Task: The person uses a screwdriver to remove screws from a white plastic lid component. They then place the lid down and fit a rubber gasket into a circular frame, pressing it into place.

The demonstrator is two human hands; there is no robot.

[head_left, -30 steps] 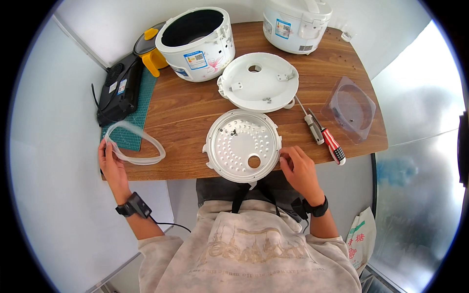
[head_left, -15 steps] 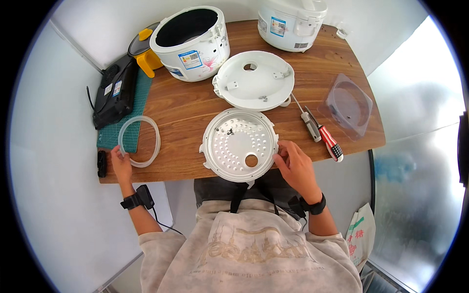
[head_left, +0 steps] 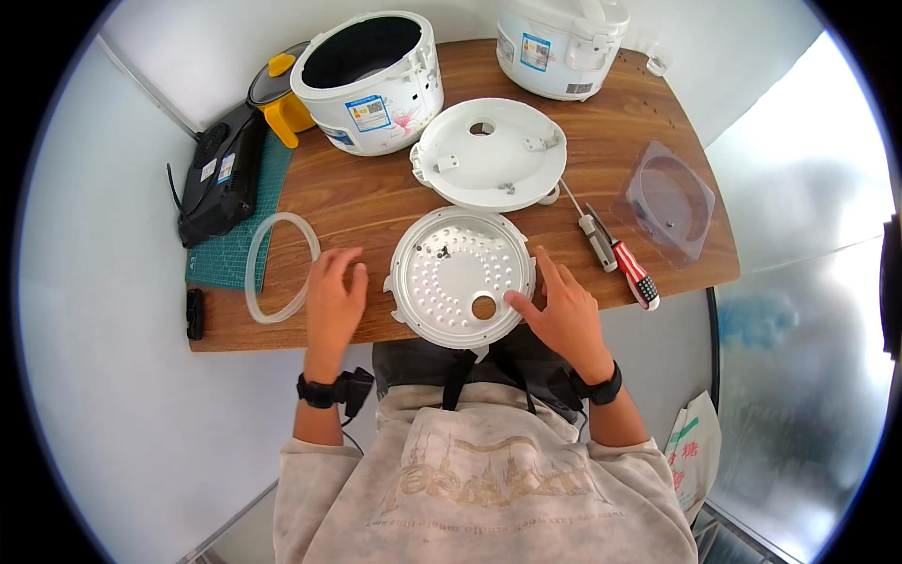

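A round white metal inner lid plate (head_left: pixel 460 274) with rows of small bumps and one large hole lies at the table's front edge, partly overhanging it. Several small dark screws (head_left: pixel 444 252) sit on it. My right hand (head_left: pixel 567 320) is at its right rim, fingers outstretched and spread, the thumb over the plate's edge. Left of the plate, my left hand (head_left: pixel 335 296) is open with nothing in it, just beside a translucent sealing ring (head_left: pixel 256 282). Behind the plate rests a white rice cooker lid (head_left: pixel 493 174), inside up, holding a few small grey parts.
Two screwdrivers (head_left: pixel 637 275) lie right, near a clear plastic tray (head_left: pixel 678 202). At the back stand an open rice cooker body (head_left: pixel 404 122) and another rice cooker (head_left: pixel 564 47). A black device (head_left: pixel 225 179) and yellow-handled pot (head_left: pixel 282 113) flank a green mat (head_left: pixel 221 261).
My left hand has let go of the sealing ring and moved right toward the plate. The ring has shifted slightly right. My right hand's fingers have spread, its thumb reaching farther over the plate.
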